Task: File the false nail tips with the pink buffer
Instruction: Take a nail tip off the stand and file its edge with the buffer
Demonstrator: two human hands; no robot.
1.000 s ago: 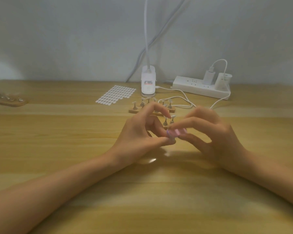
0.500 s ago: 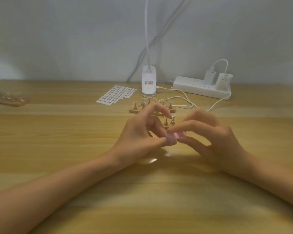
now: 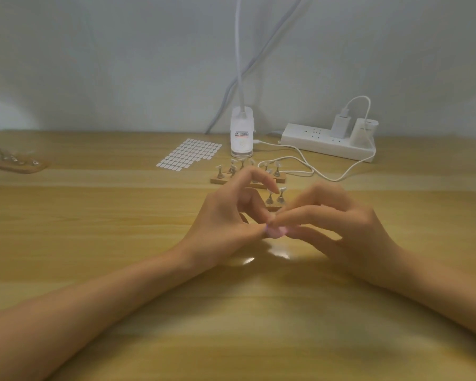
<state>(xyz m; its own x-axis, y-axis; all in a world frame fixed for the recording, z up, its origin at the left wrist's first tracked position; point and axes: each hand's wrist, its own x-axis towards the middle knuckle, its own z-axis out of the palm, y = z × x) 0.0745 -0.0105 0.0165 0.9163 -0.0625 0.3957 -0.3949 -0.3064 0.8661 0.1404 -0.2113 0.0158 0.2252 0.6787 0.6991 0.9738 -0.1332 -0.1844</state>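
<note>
lamp base | power strip | sticker sheet | white cable | wooden table

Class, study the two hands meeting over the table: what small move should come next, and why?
Probably one short stroke of the buffer: the right hand pinches it against the fingertips of the left hand, which seems to hold a tip too small to see.

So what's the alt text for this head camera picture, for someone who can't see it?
A person's left hand and right hand meet fingertip to fingertip above a wooden table, pinching a small pink buffer between them. Behind them stand nail tips on little stands, a sheet of white stickers, a lamp base and a power strip.
</note>
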